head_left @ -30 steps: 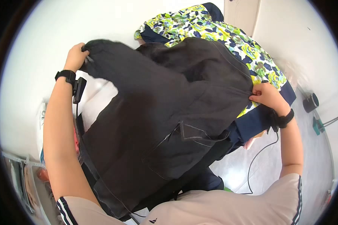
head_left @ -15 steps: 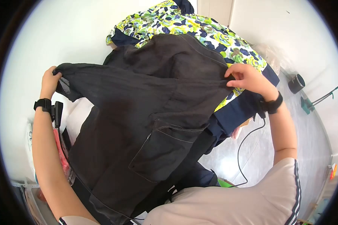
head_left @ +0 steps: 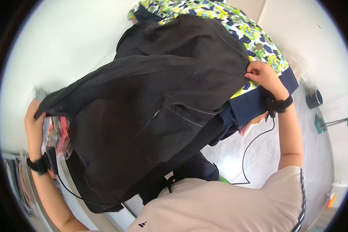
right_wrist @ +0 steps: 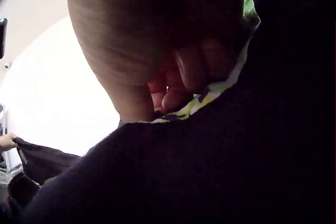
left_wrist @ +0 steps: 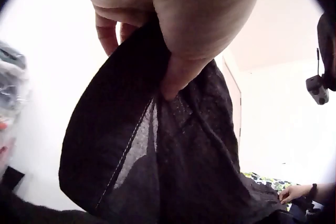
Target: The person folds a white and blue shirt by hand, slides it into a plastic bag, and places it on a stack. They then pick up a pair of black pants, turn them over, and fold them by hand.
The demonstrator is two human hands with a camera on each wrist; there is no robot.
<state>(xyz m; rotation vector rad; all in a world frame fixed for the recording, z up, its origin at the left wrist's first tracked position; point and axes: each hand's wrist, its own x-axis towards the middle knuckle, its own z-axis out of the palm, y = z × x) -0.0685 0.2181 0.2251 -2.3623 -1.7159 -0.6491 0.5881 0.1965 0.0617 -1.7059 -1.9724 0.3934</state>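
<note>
A large black garment (head_left: pixel 116 112) with light stitching is stretched between both hands in the head view. At its far left end the left hand (head_left: pixel 34 116) pinches an edge; in the left wrist view the thumb of the left hand (left_wrist: pixel 178 19) presses on the black cloth (left_wrist: pixel 199 145), the fingers behind it. The right hand (head_left: pixel 265 77) pinches the garment's right edge, over a yellow-green flowered cloth (head_left: pixel 255 34). In the right wrist view, the right hand (right_wrist: pixel 157 40) has its fingers curled at the dark cloth (right_wrist: pixel 210 155), its fingertips partly hidden.
Navy cloth (head_left: pixel 251 110) lies under the flowered piece. Packed items in clear plastic (head_left: pixel 58 135) stand beside the left hand. On the right are a black cup-like container (head_left: pixel 314 99) and a green tool (head_left: pixel 320 123) on the grey floor (head_left: pixel 228 162). Cables run from both wrists.
The left hand has moved down and outward, drawing the garment's left part lower and longer. The right hand stays at the right edge. The head view has shifted.
</note>
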